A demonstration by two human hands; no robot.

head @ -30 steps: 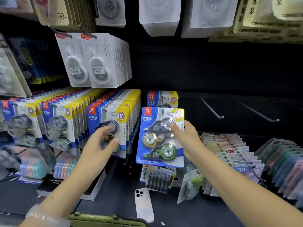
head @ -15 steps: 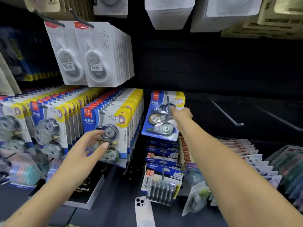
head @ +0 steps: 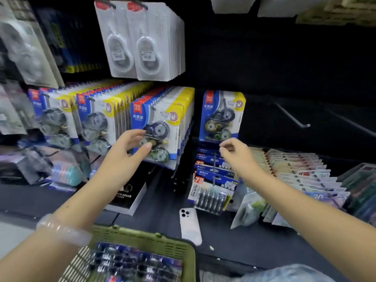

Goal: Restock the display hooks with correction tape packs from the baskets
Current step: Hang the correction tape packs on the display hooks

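bare hook [head: 293, 116] unobstructed at right, packed rows [head: 162, 110] crowd left

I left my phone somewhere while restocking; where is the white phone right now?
In the head view the white phone lies camera-up on the dark shelf, low centre, just beyond the green basket, before the refill pack.

Dark back panel [head: 274, 58] behind rows of hanging goods. Bare metal hooks [head: 293, 117] jutting out at right. Dark shelf [head: 254, 237] below, with a white phone [head: 190, 224] and a black boxed clock [head: 127, 197]. Dim light, blurred edges.
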